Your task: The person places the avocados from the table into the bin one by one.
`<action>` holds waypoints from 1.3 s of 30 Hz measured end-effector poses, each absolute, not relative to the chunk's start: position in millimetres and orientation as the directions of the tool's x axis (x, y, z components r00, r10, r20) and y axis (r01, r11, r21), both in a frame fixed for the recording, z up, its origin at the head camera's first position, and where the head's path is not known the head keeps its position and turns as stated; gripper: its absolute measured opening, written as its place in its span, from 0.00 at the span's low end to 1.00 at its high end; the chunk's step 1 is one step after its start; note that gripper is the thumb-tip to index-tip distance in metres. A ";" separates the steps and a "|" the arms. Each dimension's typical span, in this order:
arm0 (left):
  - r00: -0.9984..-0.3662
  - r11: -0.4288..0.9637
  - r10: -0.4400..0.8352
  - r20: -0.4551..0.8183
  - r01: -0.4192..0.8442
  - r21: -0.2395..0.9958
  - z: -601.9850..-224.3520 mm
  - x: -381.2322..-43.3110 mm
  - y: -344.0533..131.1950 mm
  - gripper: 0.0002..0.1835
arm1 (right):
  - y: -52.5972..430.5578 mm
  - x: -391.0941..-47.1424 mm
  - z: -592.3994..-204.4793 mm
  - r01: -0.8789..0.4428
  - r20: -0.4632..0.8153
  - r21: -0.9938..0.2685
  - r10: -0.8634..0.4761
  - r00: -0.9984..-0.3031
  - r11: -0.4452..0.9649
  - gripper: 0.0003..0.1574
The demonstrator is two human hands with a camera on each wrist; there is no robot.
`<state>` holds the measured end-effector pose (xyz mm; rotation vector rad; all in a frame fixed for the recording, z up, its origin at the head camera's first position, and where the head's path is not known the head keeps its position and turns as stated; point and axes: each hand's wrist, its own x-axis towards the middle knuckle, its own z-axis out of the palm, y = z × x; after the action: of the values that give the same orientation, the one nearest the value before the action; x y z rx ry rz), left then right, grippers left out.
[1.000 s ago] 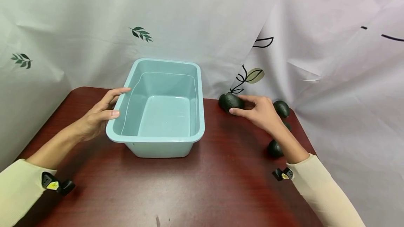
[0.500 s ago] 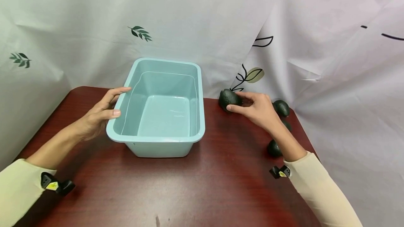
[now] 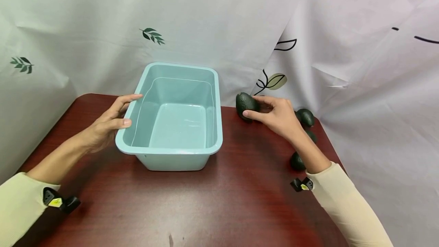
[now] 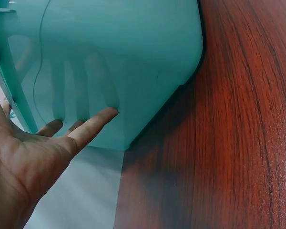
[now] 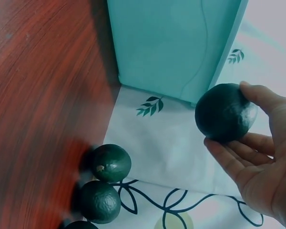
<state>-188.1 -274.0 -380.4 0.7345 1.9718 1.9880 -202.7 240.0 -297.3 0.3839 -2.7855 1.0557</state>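
A pale blue plastic tub (image 3: 171,151) stands on the table. My left hand (image 3: 101,129) holds its left rim: in the head view thumb and index finger reach over the edge, and in the left wrist view other fingers (image 4: 93,126) lie against the outer wall. To the right of the tub, my right hand (image 3: 280,119) grips a dark green avocado (image 3: 245,106) between thumb and fingers. In the right wrist view the avocado (image 5: 224,113) hangs in the air, apart from the tub. The tub's inside shows only its bare floor.
Several more avocados lie along the table's right side, one (image 3: 305,117) at the back and another (image 3: 297,161) nearer, partly hidden by the right forearm. The reddish-brown table (image 3: 219,201) ends at a white leaf-patterned sheet (image 3: 212,18) behind the tub.
My right hand has lifted the avocado slightly and moved it a little to the left, towards the tub. The left hand and the tub have stayed in place.
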 end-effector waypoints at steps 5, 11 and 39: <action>-0.845 -0.040 0.503 0.179 0.184 0.982 -379.7 -188.7 -273.0 0.40 | 237.2 -202.2 -296.8 -0.274 0.204 -0.669 -0.184 -0.962 0.691 0.40; -0.848 -0.022 0.499 0.178 0.192 0.981 -379.0 -188.1 -272.4 0.40 | 232.5 -201.0 -295.5 -0.273 0.201 -0.688 -0.185 -0.962 0.672 0.40; -0.849 0.006 0.507 0.151 0.179 0.984 -378.9 -186.9 -275.9 0.41 | 213.2 -202.3 -288.7 -0.337 0.282 -0.727 -0.188 -0.941 0.598 0.35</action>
<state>-186.9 -275.9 -378.9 0.7158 2.0353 1.9268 -202.3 213.2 -288.7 0.4398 -2.6481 1.2595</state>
